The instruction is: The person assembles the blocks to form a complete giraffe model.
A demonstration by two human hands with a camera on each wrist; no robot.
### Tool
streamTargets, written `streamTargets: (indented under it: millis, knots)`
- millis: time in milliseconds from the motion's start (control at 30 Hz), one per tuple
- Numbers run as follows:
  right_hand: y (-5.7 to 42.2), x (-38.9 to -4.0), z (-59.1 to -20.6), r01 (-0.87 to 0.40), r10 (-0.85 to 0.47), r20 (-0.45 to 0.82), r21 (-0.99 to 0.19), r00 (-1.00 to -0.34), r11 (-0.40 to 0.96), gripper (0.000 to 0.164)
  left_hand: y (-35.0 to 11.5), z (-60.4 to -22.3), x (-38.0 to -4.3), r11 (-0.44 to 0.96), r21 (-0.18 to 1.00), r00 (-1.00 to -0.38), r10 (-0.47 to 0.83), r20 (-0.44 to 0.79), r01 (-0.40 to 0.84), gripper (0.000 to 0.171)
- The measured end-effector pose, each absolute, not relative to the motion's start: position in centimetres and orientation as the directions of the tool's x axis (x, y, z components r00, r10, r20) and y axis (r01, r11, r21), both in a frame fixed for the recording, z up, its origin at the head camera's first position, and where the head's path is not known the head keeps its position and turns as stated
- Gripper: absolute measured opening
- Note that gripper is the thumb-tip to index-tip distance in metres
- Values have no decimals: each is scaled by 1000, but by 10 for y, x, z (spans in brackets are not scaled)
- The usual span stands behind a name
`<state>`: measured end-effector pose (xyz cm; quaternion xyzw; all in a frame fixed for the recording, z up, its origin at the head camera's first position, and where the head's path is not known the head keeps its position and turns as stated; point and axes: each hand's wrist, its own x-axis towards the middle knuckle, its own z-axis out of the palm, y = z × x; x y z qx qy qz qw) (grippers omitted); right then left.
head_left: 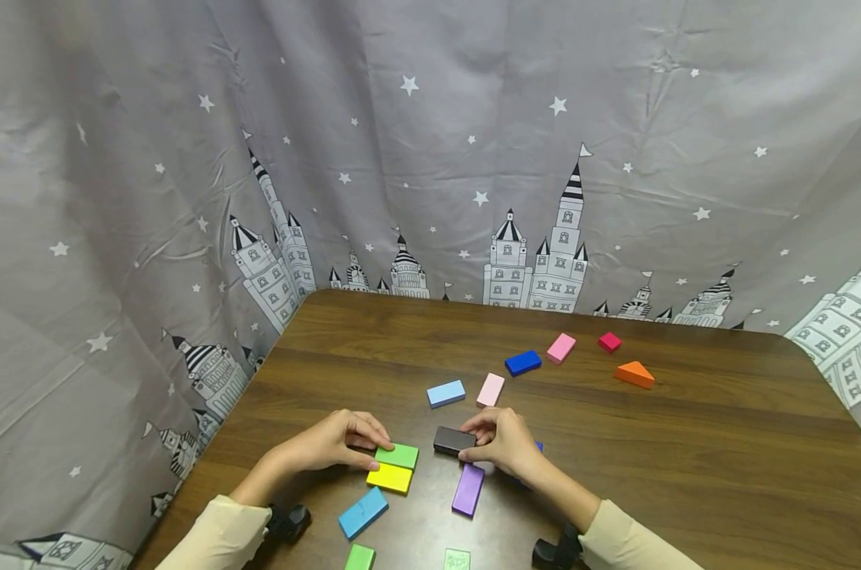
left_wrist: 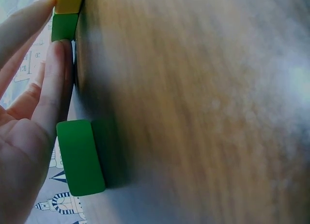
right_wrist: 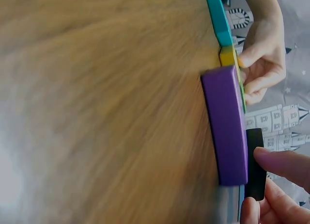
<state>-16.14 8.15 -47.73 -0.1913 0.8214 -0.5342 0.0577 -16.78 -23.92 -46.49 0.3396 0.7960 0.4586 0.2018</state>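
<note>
Around the left ends of a light green block [head_left: 400,456] and a yellow block [head_left: 390,479], lying side by side, my left hand [head_left: 331,440] has its thumb at the yellow one and fingertips at the green one. In the right wrist view the same thumb and fingers pinch the pair. My right hand [head_left: 507,445] pinches a black block [head_left: 453,440] by its right end, thumb on the near side. Just below it lies a purple block [head_left: 468,491], which stands large in front of the black block in the right wrist view. Part of a dark blue block [head_left: 540,447] shows behind my right hand.
Beyond the hands lie light blue [head_left: 446,393], pale pink [head_left: 491,390], dark blue [head_left: 523,363], pink [head_left: 562,348] and red [head_left: 610,342] blocks and an orange triangular block [head_left: 635,374]. Nearer are blue [head_left: 363,513], green [head_left: 360,558] and pale green [head_left: 457,560] blocks. A grey curtain [head_left: 430,158] borders the table.
</note>
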Motion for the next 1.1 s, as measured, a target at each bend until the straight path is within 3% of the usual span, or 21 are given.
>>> streamTargets:
  millis: [567, 1100]
  knots:
    - [62, -150, -481, -209, -413, 48, -912, -910, 354, 29, -239, -464, -167, 345, 875, -689, 725, -18, 339, 27]
    - [59, -145, -485, -246, -433, 73, -901, -898, 357, 30, -240, -469, -170, 348, 878, -694, 719, -23, 330, 28]
